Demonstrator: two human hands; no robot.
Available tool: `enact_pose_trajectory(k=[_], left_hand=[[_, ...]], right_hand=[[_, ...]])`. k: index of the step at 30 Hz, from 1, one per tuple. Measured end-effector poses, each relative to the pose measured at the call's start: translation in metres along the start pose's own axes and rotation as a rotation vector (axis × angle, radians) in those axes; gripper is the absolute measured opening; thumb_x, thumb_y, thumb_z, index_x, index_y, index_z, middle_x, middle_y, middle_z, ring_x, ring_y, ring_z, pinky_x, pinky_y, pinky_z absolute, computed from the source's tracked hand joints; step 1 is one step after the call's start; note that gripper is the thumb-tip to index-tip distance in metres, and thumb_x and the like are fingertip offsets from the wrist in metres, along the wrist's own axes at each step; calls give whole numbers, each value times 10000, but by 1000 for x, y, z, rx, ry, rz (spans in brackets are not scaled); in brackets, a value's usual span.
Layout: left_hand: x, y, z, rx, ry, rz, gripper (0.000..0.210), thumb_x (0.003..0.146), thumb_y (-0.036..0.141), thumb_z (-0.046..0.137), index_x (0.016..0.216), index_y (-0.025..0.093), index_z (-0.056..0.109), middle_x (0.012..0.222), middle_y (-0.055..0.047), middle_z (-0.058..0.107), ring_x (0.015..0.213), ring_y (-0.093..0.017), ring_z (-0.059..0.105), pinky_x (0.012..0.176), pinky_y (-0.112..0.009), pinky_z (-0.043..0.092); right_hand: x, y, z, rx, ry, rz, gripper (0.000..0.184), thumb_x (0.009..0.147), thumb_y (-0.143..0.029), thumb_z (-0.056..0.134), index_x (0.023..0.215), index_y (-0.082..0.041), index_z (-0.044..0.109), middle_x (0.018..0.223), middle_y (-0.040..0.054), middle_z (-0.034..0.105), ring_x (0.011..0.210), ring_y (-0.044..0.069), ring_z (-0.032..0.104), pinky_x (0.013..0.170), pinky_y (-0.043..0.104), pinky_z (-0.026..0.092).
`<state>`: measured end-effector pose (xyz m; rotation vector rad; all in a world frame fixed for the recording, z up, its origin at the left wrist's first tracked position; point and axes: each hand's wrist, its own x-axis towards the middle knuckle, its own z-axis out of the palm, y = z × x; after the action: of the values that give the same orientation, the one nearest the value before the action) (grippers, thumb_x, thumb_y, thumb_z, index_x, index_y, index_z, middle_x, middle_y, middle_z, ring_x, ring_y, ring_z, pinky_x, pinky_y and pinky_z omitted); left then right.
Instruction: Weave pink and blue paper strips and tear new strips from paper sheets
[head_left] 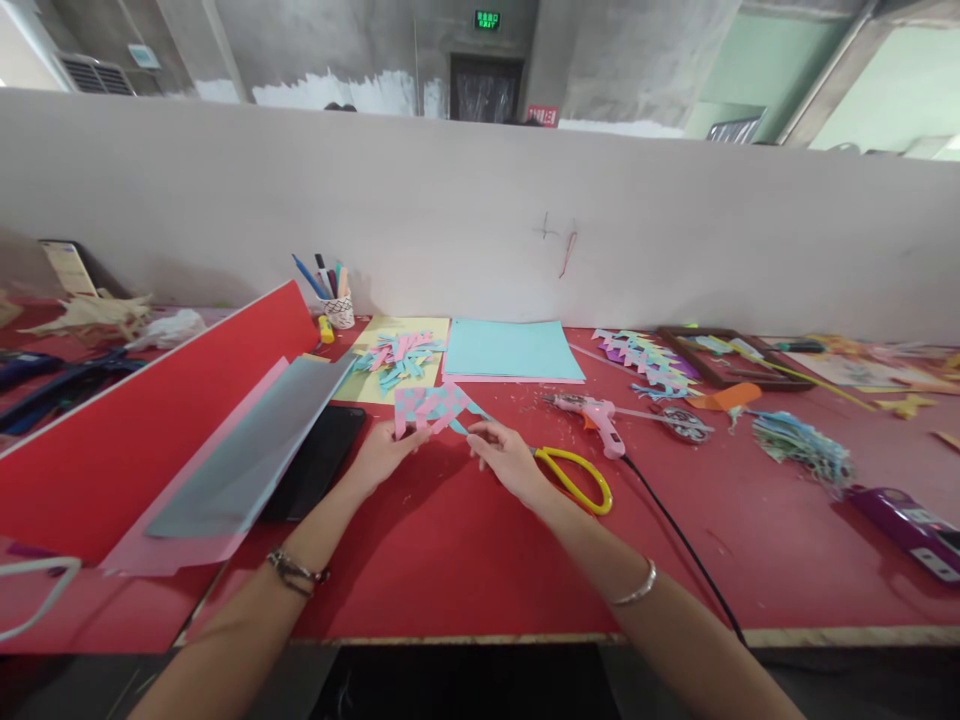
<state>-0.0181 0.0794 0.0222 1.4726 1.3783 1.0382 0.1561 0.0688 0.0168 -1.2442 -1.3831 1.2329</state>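
Note:
A woven paper piece (pixel 431 403) in pink and light blue checks is held just above the red table. My left hand (pixel 382 455) grips its lower left edge between thumb and fingers. On the other side, my right hand (pixel 510 460) has its fingers drawn together at a loose blue paper strip (pixel 457 427) that sticks out of the weave. The fingers partly hide the strip's end. Yellow-handled scissors (pixel 574 480) lie just right of my right hand. Behind the weave, a pile of pink and blue strips (pixel 401 358) rests on a yellow sheet (pixel 367 388).
Blue sheets (pixel 506 350) lie at the back. To the right are a pink glue gun (pixel 600 415) with its cord, folded paper chains (pixel 649 360) and a purple power strip (pixel 907 530). A red board (pixel 172 410), grey-blue sheets (pixel 240 450) and a pen cup (pixel 340 310) stand left.

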Motion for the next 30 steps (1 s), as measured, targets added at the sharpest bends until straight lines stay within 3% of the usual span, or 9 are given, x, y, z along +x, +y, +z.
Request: enact_pose_trajectory(k=[6,13,21,30], left_hand=[[-2,1,3,-6,-85,-6,324,541,442,599,425,159,494,436,38,489,467,-87,428,507,-223,343],[-2,1,5,-73,-124,-18,268,558,430,583,523,167,543,588,-27,617,600,-144,555,613,-268,445],[-4,4,7,-81,-207,-22,227,543,383,614,582,162,578,507,-2,586,559,-148,557,627,-288,458],[-2,-1,5,-86,-194,60,266,603,421,552,505,175,539,640,-34,618,680,-158,559,714,-291,433]], right_hand=[[0,-1,0,-9,39,33,146,557,-309,619,583,-178,560,463,-64,483,424,62,424,485,225,346],[-2,-7,-2,132,102,55,239,524,-408,616,562,-187,533,473,-63,481,451,66,417,500,228,351],[-2,-9,-4,142,134,60,208,540,-385,608,572,-188,550,469,-63,469,460,70,407,507,229,345],[-2,-9,-3,150,158,43,201,546,-374,602,569,-188,530,493,-66,453,471,70,402,511,230,346]])
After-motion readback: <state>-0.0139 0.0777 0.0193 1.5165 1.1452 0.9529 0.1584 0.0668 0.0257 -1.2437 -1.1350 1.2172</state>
